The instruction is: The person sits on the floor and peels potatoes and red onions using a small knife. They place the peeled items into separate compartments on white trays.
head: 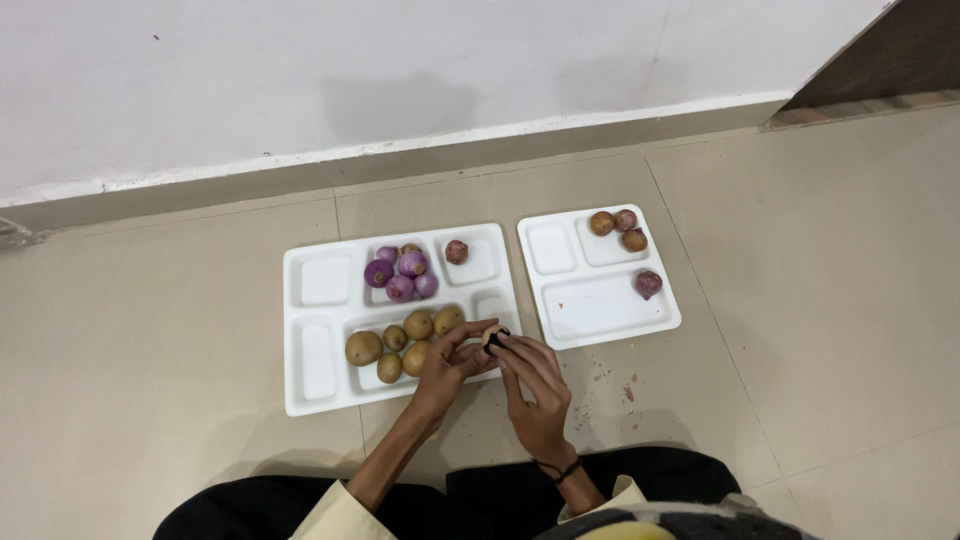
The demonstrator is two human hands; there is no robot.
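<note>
I sit on a tiled floor with both hands meeting over the near right corner of a large white compartment tray (310,385). My left hand (450,365) and my right hand (535,385) both pinch one small brown potato (491,335) between their fingertips. Several potatoes (400,345) lie in the tray's long front compartment. Several purple onions (402,275) fill a back compartment, and a single onion (456,251) sits in the compartment to their right.
A smaller white tray (600,310) lies to the right, holding two potatoes (601,223), a small onion (625,219) and another onion (648,284). Peel scraps (628,392) dot the floor near my right hand. A white wall (400,80) runs behind.
</note>
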